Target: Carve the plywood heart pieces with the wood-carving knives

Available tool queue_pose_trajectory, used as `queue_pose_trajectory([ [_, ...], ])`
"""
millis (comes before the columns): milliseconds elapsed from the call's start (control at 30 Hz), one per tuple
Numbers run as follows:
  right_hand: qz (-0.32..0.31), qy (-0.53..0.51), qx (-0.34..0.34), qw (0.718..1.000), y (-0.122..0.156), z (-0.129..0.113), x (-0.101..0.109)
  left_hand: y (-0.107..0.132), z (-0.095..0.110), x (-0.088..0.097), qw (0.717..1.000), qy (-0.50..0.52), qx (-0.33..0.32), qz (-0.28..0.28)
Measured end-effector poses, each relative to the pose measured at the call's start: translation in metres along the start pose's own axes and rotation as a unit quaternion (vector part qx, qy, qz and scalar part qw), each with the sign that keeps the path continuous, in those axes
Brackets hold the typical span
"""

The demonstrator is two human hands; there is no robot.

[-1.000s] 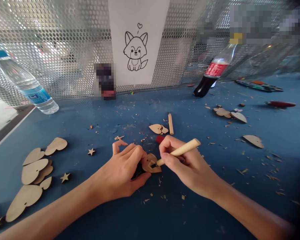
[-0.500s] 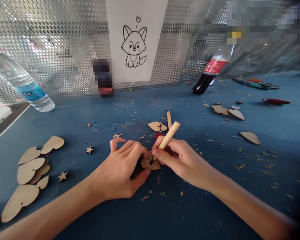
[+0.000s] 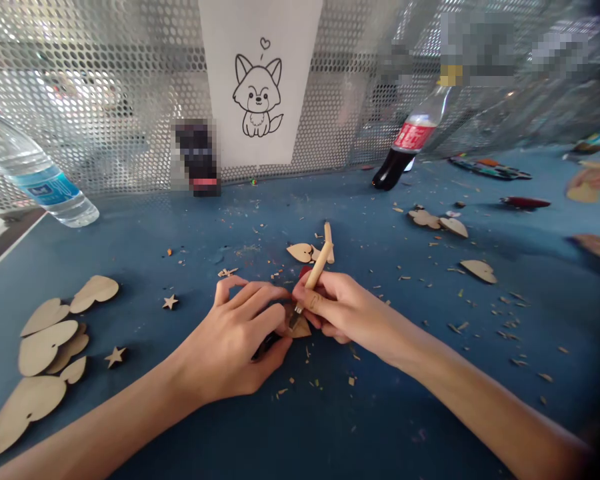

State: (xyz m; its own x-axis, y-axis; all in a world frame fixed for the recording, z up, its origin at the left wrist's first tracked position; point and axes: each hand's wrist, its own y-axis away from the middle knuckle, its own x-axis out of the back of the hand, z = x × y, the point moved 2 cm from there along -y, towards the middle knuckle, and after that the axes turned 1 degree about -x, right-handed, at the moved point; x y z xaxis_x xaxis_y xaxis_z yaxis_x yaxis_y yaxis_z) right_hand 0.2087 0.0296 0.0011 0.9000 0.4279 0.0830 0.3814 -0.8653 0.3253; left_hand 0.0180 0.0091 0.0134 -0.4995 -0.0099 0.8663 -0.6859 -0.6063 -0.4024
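Observation:
My left hand (image 3: 235,337) presses down on a small wooden heart piece (image 3: 300,328) on the blue table, fingers curled over it; most of the piece is hidden under them. My right hand (image 3: 337,308) grips a carving tool with a light wooden handle (image 3: 317,267) like a pen. The handle leans up and away from me, and its metal tip touches the heart piece right beside my left fingertips. A dark object shows under my left palm.
Wooden hearts (image 3: 45,337) and stars (image 3: 115,357) lie at the left. More hearts (image 3: 433,220) lie at the right, one with a second wooden stick (image 3: 329,241). A water bottle (image 3: 35,180), a cola bottle (image 3: 405,150), a fox drawing (image 3: 257,97) on mesh. Chips everywhere. Another person's hand (image 3: 597,180) far right.
The tool handle has swung from lying toward the right to standing steeply upright, and my right hand has closed in against my left. The camera view shifted slightly right.

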Motion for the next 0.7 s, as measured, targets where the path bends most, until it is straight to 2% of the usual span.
queue_pose_trajectory([
  [167, 0.073, 0.03, 0.107, 0.991, 0.004, -0.008, -0.002, -0.002, -0.001, 0.001, 1.0, 0.009, -0.018, -0.003],
  [333, 0.092, 0.061, 0.216, 0.97, 0.013, -0.016, -0.007, 0.0, -0.002, 0.0, 1.0, 0.018, -0.014, -0.01],
  [533, 0.123, 0.105, 0.248, 0.955, 0.016, -0.014, -0.007, 0.003, -0.003, -0.001, 0.999, 0.042, -0.001, -0.019],
  [700, 0.109, 0.078, 0.214, 0.968, 0.013, -0.016, -0.004, 0.001, -0.008, -0.003, 0.996, 0.065, 0.037, -0.046],
])
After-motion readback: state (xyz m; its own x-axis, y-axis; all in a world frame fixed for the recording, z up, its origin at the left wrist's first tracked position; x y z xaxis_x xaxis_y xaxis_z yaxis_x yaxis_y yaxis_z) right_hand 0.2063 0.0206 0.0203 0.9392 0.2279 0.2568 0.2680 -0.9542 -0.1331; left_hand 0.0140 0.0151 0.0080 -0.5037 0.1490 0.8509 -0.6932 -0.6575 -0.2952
